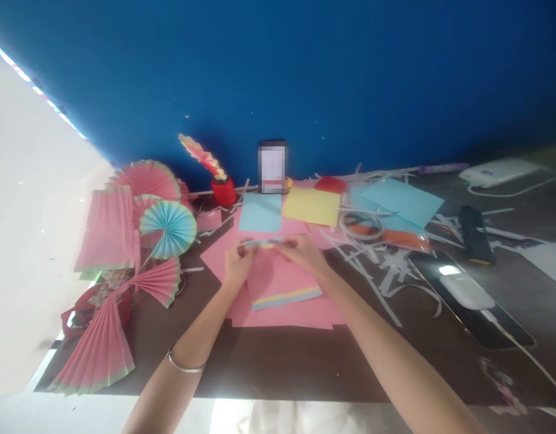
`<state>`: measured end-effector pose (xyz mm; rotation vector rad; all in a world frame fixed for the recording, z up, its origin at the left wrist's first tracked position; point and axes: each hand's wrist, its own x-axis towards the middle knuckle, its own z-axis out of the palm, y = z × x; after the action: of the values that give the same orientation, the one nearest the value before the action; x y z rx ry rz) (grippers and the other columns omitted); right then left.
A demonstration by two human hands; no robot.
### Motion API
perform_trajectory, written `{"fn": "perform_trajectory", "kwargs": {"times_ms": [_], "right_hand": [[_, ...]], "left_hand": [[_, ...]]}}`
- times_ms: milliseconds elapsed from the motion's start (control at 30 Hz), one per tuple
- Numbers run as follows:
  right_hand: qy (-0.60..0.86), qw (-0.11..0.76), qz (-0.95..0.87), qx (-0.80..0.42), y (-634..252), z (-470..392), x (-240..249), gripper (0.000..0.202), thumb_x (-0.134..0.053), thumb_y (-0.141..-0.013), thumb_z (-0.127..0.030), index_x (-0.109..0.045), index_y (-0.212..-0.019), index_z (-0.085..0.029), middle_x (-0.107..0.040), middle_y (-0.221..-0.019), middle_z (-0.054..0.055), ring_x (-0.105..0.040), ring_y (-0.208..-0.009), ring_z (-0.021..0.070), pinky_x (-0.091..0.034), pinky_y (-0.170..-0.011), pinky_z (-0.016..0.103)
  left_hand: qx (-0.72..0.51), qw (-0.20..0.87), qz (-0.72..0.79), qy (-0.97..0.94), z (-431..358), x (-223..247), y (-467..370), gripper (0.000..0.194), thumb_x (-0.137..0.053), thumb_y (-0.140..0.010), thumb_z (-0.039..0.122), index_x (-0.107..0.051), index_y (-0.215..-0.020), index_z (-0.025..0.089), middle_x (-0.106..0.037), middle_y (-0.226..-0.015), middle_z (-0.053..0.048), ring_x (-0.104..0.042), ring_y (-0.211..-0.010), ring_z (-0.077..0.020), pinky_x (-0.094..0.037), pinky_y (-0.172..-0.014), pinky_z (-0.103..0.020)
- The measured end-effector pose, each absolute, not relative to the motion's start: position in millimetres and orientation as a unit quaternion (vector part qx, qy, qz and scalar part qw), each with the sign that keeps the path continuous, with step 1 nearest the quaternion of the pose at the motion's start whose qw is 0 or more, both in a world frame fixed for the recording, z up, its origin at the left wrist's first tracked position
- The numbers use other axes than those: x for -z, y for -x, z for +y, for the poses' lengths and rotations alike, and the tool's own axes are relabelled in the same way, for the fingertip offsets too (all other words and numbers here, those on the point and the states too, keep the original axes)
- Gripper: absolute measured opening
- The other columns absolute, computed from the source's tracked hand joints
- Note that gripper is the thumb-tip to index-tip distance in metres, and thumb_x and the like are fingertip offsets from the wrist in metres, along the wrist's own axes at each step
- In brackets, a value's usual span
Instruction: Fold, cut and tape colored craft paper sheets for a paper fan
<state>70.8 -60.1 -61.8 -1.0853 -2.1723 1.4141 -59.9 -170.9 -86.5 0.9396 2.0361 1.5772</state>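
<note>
Over pink paper sheets [284, 271], a narrow folded strip [265, 243] in light blue and yellow spans both hands. My left hand [240, 259] pinches its left end. At the right end, my right hand [301, 250] closes its fingers on the same strip. Nearer to me, a pink sheet has a yellow and grey-blue band [287, 298] along its lower edge. Just beyond the hands are a light blue sheet [260, 212] and a yellow sheet [311, 206].
Pleated pink fans [97, 343] and a blue fan [168, 229] crowd the left. A phone [272, 167] stands against the blue wall, by a red pot [224, 191]. Paper scraps [395, 268], a tape roll [362, 225], a black cutter [476, 235] and another phone [508, 328] occupy the right.
</note>
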Motion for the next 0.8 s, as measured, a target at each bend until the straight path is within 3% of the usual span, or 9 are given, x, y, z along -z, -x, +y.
{"fn": "perform_trajectory", "kwargs": {"times_ms": [67, 133, 200, 300, 400, 567, 800], "right_hand": [[0.384, 0.15, -0.774, -0.481, -66.7, -58.8, 61.9, 0.026, -0.056, -0.073, -0.039, -0.059, -0.061, -0.016, -0.054, -0.048, -0.001, -0.049, -0.044, 0.0103, -0.032, -0.041, 0.02], [0.387, 0.135, -0.782, -0.471, -62.2, -57.2, 62.4, 0.024, -0.055, -0.073, -0.035, -0.058, -0.059, -0.016, -0.051, -0.047, -0.002, -0.047, -0.043, 0.0099, -0.031, -0.04, 0.021], [0.381, 0.128, -0.792, -0.46, -57.8, -55.3, 62.6, 0.023, -0.055, -0.072, -0.032, -0.055, -0.055, -0.017, -0.049, -0.047, -0.002, -0.045, -0.043, 0.0095, -0.03, -0.04, 0.021], [0.373, 0.107, -0.802, -0.454, -52.6, -52.6, 59.8, 0.028, -0.057, -0.071, -0.029, -0.049, -0.048, -0.017, -0.047, -0.045, -0.002, -0.043, -0.043, 0.0085, -0.031, -0.041, 0.021], [0.388, 0.063, -0.776, -0.494, -50.6, -51.6, 50.6, 0.025, -0.06, -0.07, -0.026, -0.052, -0.049, -0.015, -0.052, -0.046, 0.0, -0.047, -0.044, 0.0085, -0.037, -0.043, 0.02], [0.391, 0.027, -0.714, -0.58, -54.8, -52.5, 29.2, 0.015, -0.063, -0.069, -0.02, -0.06, -0.057, -0.012, -0.063, -0.058, 0.007, -0.058, -0.053, 0.0119, -0.046, -0.048, 0.02], [0.411, 0.084, -0.712, -0.563, -64.3, -36.2, 36.0, 0.017, -0.065, -0.069, -0.024, -0.063, -0.057, -0.011, -0.063, -0.054, 0.007, -0.055, -0.047, 0.0108, -0.046, -0.044, 0.02]], "left_hand": [[-0.524, 0.083, 0.745, -0.404, -173.4, 91.9, 59.6, 0.029, -0.051, -0.081, 0.026, -0.057, -0.107, 0.015, -0.066, -0.103, -0.012, -0.063, -0.096, -0.0221, -0.051, -0.081, -0.037], [-0.464, -0.029, 0.728, -0.504, -175.8, 97.6, 57.4, 0.033, -0.042, -0.085, 0.019, -0.052, -0.116, 0.014, -0.056, -0.124, -0.014, -0.051, -0.119, -0.0231, -0.043, -0.097, -0.042], [-0.379, -0.08, 0.702, -0.597, -177.4, 103.1, 54.2, 0.038, -0.036, -0.087, 0.016, -0.047, -0.123, 0.011, -0.049, -0.133, -0.016, -0.039, -0.129, -0.0229, -0.036, -0.105, -0.043], [-0.257, -0.076, 0.708, -0.653, -178.6, 109.6, 49.8, 0.046, -0.035, -0.089, 0.024, -0.037, -0.131, 0.003, -0.045, -0.134, -0.022, -0.035, -0.132, -0.0269, -0.036, -0.106, -0.044], [-0.188, -0.067, 0.732, -0.651, -179.4, 112.2, 46.5, 0.055, -0.033, -0.091, 0.035, -0.034, -0.132, -0.001, -0.042, -0.135, -0.025, -0.034, -0.131, -0.0314, -0.035, -0.105, -0.046], [-0.15, -0.064, 0.742, -0.65, -181.3, 110.5, 41.9, 0.059, -0.027, -0.092, 0.038, -0.031, -0.133, -0.004, -0.036, -0.138, -0.027, -0.027, -0.133, -0.0336, -0.032, -0.105, -0.05], [-0.143, -0.041, 0.749, -0.645, -184.3, 103.5, 37.4, 0.063, -0.029, -0.09, 0.039, -0.026, -0.136, -0.004, -0.029, -0.142, -0.028, -0.02, -0.136, -0.0339, -0.029, -0.107, -0.05]]}}
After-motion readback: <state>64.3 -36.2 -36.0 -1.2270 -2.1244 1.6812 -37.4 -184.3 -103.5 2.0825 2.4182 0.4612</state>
